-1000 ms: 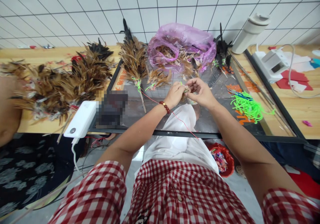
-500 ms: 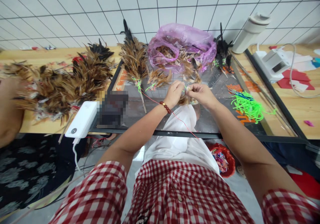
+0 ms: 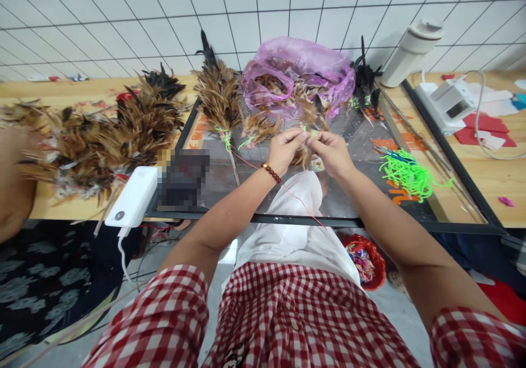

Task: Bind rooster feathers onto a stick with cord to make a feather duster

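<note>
My left hand (image 3: pixel 286 148) and my right hand (image 3: pixel 332 149) meet over the glass-topped panel (image 3: pixel 242 192), thumbs and fingertips pinched together. Between them runs a short bright green string (image 3: pixel 305 130), held by both. A small bunch of brown feathers (image 3: pixel 303 158) hangs just below the fingertips; its tied end is hidden by my fingers. Left of the hands lie a loose brown feather tuft (image 3: pixel 261 125) with green string and a feather duster (image 3: pixel 219 96) on a thin stick. A red thread (image 3: pixel 302 201) trails across my left wrist.
A purple plastic bag (image 3: pixel 308 55) of feathers stands at the back. Green strings (image 3: pixel 406 176) lie on the right, near a white bottle (image 3: pixel 413 52) and a white charger (image 3: pixel 447 105). A white power bank (image 3: pixel 133 195), a feather pile (image 3: pixel 90 143) and another person's arm (image 3: pixel 16 187) are left.
My hands have drawn level, fingertips closer together. The green string now stretches across both hands, and more of the feather bunch shows below them.
</note>
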The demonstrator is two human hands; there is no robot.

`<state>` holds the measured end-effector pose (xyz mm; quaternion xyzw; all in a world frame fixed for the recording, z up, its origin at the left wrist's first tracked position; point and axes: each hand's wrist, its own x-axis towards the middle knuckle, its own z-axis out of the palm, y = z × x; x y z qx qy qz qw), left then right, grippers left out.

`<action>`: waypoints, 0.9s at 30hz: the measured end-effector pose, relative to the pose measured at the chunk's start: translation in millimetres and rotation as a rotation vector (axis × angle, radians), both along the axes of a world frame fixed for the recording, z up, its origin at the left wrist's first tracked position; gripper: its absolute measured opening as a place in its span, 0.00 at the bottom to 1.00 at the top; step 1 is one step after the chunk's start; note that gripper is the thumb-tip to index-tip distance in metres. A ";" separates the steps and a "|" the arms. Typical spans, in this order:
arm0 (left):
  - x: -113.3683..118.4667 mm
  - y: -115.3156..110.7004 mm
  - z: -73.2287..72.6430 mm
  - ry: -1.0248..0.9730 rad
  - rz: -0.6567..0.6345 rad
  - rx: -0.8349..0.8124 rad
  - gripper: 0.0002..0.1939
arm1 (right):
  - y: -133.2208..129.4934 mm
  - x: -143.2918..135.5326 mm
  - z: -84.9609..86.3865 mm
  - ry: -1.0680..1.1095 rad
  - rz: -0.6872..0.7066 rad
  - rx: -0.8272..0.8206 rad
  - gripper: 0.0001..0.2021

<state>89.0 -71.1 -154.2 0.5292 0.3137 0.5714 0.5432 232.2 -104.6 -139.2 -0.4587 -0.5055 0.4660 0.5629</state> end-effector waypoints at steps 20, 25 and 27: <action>3.3 -15.0 34.4 -0.142 0.028 -0.562 0.15 | 0.5 -3.1 -7.8 -0.059 0.017 -0.048 0.29; 4.4 -17.1 35.1 -0.093 0.023 -0.555 0.12 | 6.2 2.4 -14.5 -0.099 0.003 -0.049 0.30; 4.6 -18.7 36.4 -0.050 0.020 -0.537 0.12 | 8.9 6.2 -17.5 -0.110 -0.004 -0.053 0.31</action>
